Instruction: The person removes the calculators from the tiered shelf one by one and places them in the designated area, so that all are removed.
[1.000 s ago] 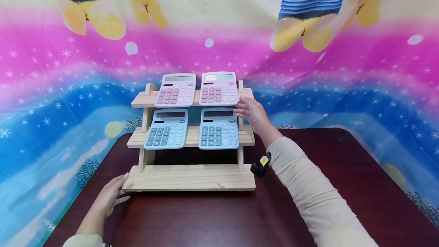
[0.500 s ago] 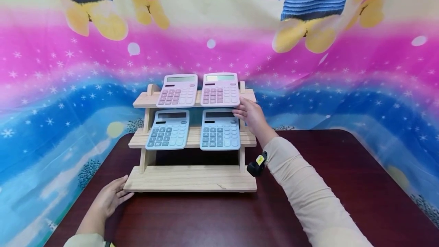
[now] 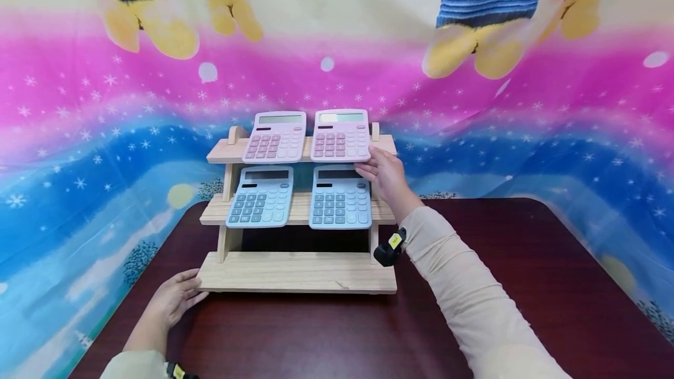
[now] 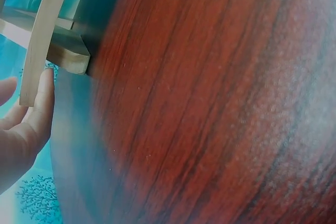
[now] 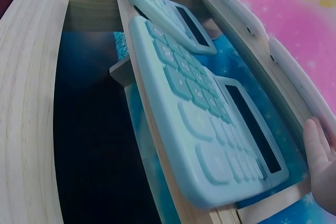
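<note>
A three-tier wooden display stand [image 3: 297, 274] holds two pink calculators on top and two blue ones on the middle tier. My left hand [image 3: 174, 298] grips the left end of the bottom board. In the left wrist view, that board end [image 4: 30, 90] lies between thumb and fingers. At the upper right, my right hand [image 3: 387, 177] pinches the lower right corner of the right pink calculator [image 3: 341, 133]. Its lower fingers reach under that edge, over the top of the right blue calculator [image 3: 341, 197]. Only a few fingertips [image 5: 314, 135] show in the right wrist view.
The left pink calculator [image 3: 276, 136] and left blue calculator [image 3: 260, 197] lean on their tiers. A dark red table [image 3: 337, 338] bears the stand. Close behind hangs a colourful printed cloth [image 3: 474, 116].
My right hand has shifted slightly left and in, its fingers drawing onto the right pink calculator's corner. The left hand stays at the bottom board. The head view has drifted slightly.
</note>
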The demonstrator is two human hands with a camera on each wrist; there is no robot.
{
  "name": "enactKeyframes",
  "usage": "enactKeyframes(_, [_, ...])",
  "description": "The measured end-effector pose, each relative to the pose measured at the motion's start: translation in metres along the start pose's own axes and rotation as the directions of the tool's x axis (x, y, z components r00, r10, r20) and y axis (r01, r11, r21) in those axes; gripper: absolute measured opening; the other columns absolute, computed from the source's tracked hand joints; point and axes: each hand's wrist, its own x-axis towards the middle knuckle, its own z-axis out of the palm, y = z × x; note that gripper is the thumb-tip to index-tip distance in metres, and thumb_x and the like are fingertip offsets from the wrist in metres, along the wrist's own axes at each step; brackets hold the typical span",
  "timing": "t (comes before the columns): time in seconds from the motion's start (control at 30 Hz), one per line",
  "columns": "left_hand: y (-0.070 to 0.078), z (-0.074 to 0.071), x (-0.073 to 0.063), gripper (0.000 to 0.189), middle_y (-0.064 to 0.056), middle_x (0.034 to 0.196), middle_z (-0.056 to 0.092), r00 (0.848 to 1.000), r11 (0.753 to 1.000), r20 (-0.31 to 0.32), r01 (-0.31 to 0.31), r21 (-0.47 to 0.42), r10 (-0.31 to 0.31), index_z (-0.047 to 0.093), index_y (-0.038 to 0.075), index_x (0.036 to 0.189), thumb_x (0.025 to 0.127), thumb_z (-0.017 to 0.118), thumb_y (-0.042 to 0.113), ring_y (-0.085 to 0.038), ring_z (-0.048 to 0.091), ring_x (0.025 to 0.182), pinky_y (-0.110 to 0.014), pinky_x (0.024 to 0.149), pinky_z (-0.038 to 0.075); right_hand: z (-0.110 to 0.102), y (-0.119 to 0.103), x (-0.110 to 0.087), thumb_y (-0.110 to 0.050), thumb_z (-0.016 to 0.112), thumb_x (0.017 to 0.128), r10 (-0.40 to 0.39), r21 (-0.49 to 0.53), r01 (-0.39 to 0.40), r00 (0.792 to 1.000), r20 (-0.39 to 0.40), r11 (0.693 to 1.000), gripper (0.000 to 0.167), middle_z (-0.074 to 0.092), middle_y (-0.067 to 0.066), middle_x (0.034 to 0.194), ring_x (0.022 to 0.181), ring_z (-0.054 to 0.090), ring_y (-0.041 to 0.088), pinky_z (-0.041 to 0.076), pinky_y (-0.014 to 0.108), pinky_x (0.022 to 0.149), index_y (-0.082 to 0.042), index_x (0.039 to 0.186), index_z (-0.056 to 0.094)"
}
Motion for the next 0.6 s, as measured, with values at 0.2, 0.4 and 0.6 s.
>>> enactKeyframes(0.2, [-0.001, 0.0, 0.001, 0.06, -0.033, 0.129, 0.014, 1.0, 1.0, -0.009, -0.001, -0.022, 0.001, 0.005, -0.011, 0.134, 0.09, 0.044, 0.004, -0.006, 0.053, 0.078, -0.031, 0.077, 0.048, -0.006, 0.012, 0.018, -0.021, 0.061, 0.082, -0.009, 0.052, 0.011, 0.999, -0.047, 0.999, 0.045, 0.055, 0.016, 0.104, 0.089, 0.058, 0.024, 0.049, 0.03, 0.075, -0.004, 0.121, 0.047])
enactKeyframes(0.4, [-0.001, 0.001, 0.001, 0.057, -0.032, 0.126, 0.018, 1.0, 1.0, -0.009, -0.014, -0.027, 0.014, 0.008, -0.011, 0.133, 0.09, 0.043, 0.003, -0.008, 0.054, 0.078, -0.03, 0.076, 0.048, 0.012, -0.007, -0.007, -0.003, 0.052, 0.086, 0.042, 0.081, -0.033, 0.993, -0.113, 0.996, 0.039, 0.052, 0.017, 0.107, 0.079, 0.057, 0.02, 0.048, 0.029, 0.077, -0.002, 0.124, 0.044])
enactKeyframes(0.6, [-0.003, 0.001, 0.001, 0.058, -0.031, 0.127, 0.016, 1.0, 0.998, -0.007, -0.009, -0.063, 0.009, 0.006, -0.01, 0.133, 0.09, 0.042, 0.003, -0.007, 0.054, 0.078, -0.031, 0.078, 0.047, 0.014, -0.009, -0.008, 0.0, 0.051, 0.085, 0.064, 0.081, -0.054, 0.989, -0.133, 0.995, 0.038, 0.051, 0.016, 0.107, 0.081, 0.056, 0.019, 0.048, 0.027, 0.076, -0.002, 0.123, 0.045])
